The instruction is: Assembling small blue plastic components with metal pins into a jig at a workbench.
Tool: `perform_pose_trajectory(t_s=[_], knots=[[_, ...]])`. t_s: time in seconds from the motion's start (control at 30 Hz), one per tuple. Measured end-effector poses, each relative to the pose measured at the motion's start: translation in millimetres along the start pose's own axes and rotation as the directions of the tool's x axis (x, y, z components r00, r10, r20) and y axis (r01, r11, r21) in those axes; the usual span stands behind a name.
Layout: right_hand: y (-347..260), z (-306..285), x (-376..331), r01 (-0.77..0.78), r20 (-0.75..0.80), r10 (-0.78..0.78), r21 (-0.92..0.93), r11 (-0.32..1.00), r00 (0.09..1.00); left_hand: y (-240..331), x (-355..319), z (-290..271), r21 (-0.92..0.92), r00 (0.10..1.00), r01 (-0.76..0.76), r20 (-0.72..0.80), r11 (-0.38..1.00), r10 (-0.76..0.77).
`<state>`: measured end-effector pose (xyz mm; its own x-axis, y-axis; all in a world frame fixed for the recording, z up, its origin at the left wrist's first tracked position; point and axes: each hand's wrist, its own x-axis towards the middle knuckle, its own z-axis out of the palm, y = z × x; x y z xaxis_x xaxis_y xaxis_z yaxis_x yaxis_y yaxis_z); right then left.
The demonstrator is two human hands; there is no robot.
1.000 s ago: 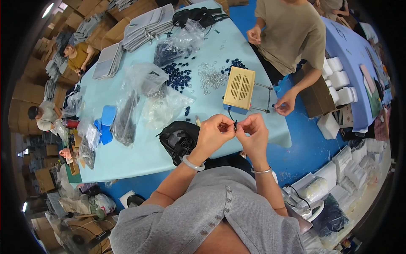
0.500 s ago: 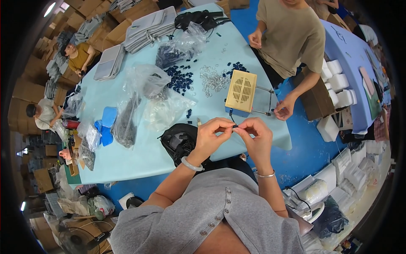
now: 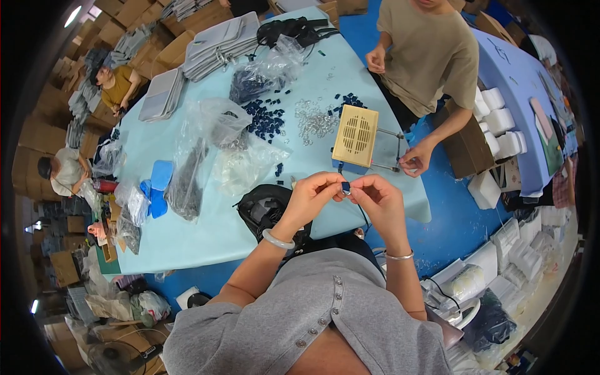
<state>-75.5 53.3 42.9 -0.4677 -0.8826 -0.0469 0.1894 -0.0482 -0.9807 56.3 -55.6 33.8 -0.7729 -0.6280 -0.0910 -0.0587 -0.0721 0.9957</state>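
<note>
A small dark-blue tab [image 3: 345, 187] is pinched between the fingertips of both my hands, above the near edge of the table. My left hand [image 3: 310, 199] grips its left side with thumb and forefinger. From the other side my right hand [image 3: 382, 203] holds it with a closed pinch. A shiny bit shows at the tab's lower edge, perhaps a ring, too small to be sure. Just beyond my fingers stands a cream vented box [image 3: 355, 136] with a blue base. Loose dark-blue tabs [image 3: 265, 119] and clear rings [image 3: 314, 120] lie in piles farther off.
A black bag [image 3: 262, 209] sits by my left wrist. Plastic bags [image 3: 228, 165] and blue pads [image 3: 160, 175] spread across the pale table [image 3: 206, 240]. Across the right edge a co-worker [image 3: 431, 56] stands, a hand near the box's metal rods [image 3: 399, 150]. Stacked grey cases [image 3: 222, 40] lie at the back.
The tab has turned between my fingers, so its flat face now shows. My hands have shifted only slightly. The co-worker's lower hand has moved a little toward the rods.
</note>
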Motion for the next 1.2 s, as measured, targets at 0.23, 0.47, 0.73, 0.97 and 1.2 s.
perform_pose_trajectory(t_s=[0.23,0.47,0.73,0.97,1.2], knots=[[3.9,-3.0,1.4,0.027,-0.03,-0.035,-0.257,0.966,0.999,-2.0,-0.4,3.5,-0.042,0.998,0.016,-0.068,0.999,-0.019],[15.2,2.3,0.2,0.07,-0.111,-0.086,-0.146,0.987,0.99,5.9,-3.2,8.0,0.32,0.985,-0.124,-0.073,0.939,0.155],[9.7,5.5,-4.3,0.127,-0.155,-0.21,-0.425,0.896,0.965,16.1,-5.1,13.9,0.449,0.936,-0.318,0.01,0.835,0.351],[11.2,8.8,-8.0,0.194,-0.096,-0.317,-0.616,0.763,0.944,18.9,-6.2,10.3,0.56,0.947,-0.285,0.04,0.778,0.319],[8.4,12.6,-9.8,0.198,-0.1,-0.324,-0.614,0.764,0.941,18.3,-6.7,10.9,0.595,0.93,-0.327,0.065,0.734,0.362]])
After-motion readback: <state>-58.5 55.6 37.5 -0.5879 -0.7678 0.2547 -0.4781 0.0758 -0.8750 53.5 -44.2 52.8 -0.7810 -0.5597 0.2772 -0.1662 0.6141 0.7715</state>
